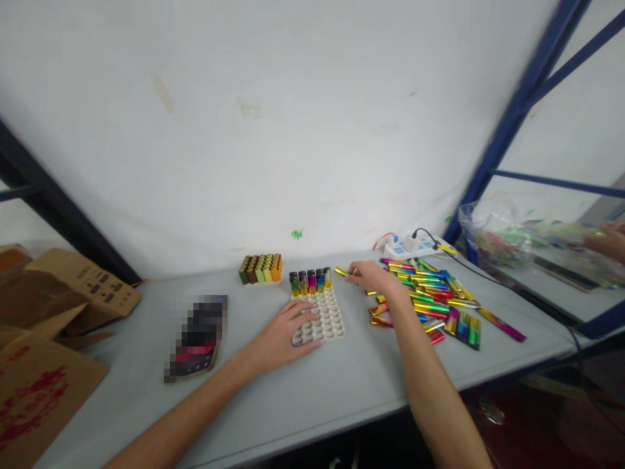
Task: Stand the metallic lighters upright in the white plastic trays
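My left hand (288, 329) rests on the left part of a white tray (333, 324) with rows of round pockets, fingers spread across it and thumb along its near edge. A row of shiny coloured lighters (311, 281) with black tops stands upright in the tray's far end. Just right of that row, my right hand (370, 276) is closed in a pinch on a gold lighter (341, 271), partly hidden by the fingers. Beside this hand lies a loose pile of metallic lighters (430, 293) in many colours.
Behind the tray at left is a block of lighters (261, 268). A blurred-out phone-like object (198, 339) and cardboard boxes (49, 371) are at left. A power strip (413, 246) with cables lies by the wall. At far right, another person's hand (610, 240) is near a plastic bag (498, 234).
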Demonstrator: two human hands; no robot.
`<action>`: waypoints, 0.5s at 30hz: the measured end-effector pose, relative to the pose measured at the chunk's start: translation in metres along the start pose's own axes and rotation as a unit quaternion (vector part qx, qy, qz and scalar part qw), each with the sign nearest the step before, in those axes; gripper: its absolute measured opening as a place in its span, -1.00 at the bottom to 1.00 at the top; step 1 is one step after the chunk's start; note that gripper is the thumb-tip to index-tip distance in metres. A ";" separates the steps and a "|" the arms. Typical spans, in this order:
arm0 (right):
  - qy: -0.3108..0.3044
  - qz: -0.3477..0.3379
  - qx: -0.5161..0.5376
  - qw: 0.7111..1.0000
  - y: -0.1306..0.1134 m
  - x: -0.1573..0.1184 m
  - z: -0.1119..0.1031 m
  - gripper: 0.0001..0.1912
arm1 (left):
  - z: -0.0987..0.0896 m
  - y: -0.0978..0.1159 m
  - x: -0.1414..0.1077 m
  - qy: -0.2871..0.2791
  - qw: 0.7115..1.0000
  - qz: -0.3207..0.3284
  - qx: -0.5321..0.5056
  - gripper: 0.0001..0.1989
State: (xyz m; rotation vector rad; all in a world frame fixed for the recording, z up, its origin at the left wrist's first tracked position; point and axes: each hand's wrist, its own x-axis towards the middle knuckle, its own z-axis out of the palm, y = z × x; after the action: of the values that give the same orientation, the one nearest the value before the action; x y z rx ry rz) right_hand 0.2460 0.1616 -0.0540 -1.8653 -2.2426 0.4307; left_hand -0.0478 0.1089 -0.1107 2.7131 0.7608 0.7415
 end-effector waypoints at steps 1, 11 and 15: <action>0.015 0.000 0.008 1.000 0.001 0.000 -0.001 -0.72 | 0.000 0.000 0.000 0.001 1.000 0.001 0.001 -0.67; 0.198 -0.110 0.058 0.972 -0.003 -0.001 -0.009 -0.80 | -0.001 0.000 0.000 -0.003 1.000 0.007 -0.001 -0.67; 0.203 -0.110 0.096 0.968 -0.010 -0.004 -0.012 -0.79 | -0.001 -0.001 0.000 -0.008 1.000 0.005 0.000 -0.66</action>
State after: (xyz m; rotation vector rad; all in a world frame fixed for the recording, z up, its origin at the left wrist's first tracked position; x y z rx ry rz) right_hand 0.2418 0.1568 -0.0391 -1.4347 -2.0169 0.1967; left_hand -0.0488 0.1096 -0.1101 2.7226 0.7433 0.7203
